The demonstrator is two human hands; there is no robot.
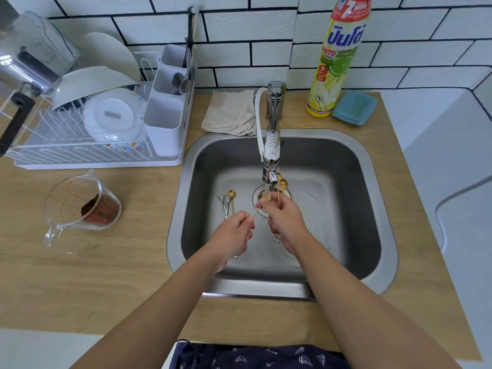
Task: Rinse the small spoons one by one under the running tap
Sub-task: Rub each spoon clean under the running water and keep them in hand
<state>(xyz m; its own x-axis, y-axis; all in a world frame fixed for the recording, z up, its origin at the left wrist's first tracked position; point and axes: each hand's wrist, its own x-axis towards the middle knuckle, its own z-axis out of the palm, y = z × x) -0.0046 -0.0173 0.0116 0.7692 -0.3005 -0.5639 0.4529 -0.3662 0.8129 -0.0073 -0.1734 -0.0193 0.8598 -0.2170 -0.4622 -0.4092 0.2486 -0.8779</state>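
Observation:
Over the steel sink (372, 182), water runs from the tap (271, 155) onto the bowl of a small gold spoon (256, 211). My left hand (234, 235) pinches that spoon's handle end. My right hand (286, 219) rubs the spoon's bowl with its fingertips under the stream and also grips a bunch of gold spoons (281, 186), whose bowls stick up beside the spout. A few more small spoons (227, 202), silver and gold, lie on the sink floor to the left of the drain.
A white dish rack (80, 145) with plates and a cutlery holder stands at the left. A glass measuring jug (80, 206) lies tipped on the wooden counter. A cloth (229, 113), a detergent bottle (338, 62) and a blue sponge (355, 107) sit behind the sink.

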